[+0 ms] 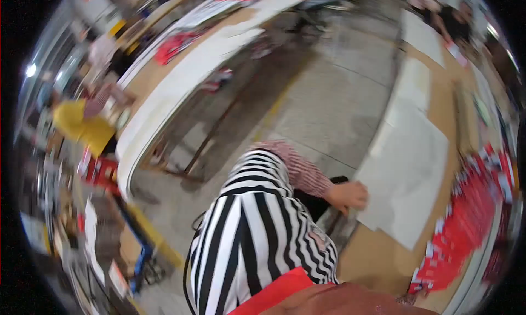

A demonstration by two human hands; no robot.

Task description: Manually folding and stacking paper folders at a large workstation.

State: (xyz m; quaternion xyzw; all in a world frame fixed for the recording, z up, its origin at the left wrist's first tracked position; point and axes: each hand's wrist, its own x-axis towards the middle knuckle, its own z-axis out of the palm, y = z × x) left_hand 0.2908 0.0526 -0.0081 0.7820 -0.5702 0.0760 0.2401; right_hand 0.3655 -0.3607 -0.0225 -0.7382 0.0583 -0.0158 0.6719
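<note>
Fingers: state unclear | right hand (347, 195) on white sheet (408, 178) edge | table (378, 260)

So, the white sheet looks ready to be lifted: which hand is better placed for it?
Probably the right. The right hand touches the near edge of the white sheet on the brown table at the person's right; the left hand is not in view.

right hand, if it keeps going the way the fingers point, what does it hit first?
The right hand points right, onto the table, and already touches the near edge of the white sheet. Straight on it would slide across that sheet first; the red printed packets lie beyond it. Depth is hard to judge in this blurred view.
</note>
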